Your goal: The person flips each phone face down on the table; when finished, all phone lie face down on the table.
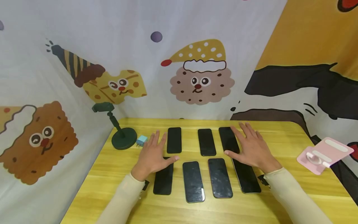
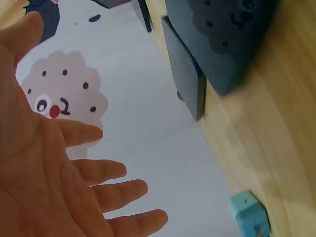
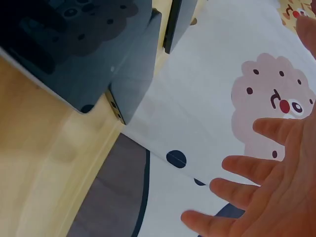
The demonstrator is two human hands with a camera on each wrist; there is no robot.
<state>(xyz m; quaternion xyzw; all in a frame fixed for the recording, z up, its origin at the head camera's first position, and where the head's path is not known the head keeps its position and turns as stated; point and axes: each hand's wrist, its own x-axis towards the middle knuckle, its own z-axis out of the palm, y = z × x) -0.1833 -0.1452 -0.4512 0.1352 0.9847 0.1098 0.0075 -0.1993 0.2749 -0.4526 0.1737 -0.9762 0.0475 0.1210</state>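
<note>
Several dark-screened phones lie flat in two rows on the wooden table. My left hand, fingers spread, is above the front-left phone and partly hides it. Close to its fingertips are a back-row phone and a small light-blue cube. Over the right-hand phones, my right hand is spread too, partly covering the back-right phone and the front-right phone. Between the hands lie a middle phone and two front phones, one beside the other. Both wrist views show straight fingers holding nothing.
A dark green phone stand with a round base stands at the back left. On the right edge sits a pink folding stand. Behind the yellow wooden table hangs a cartoon-printed cloth.
</note>
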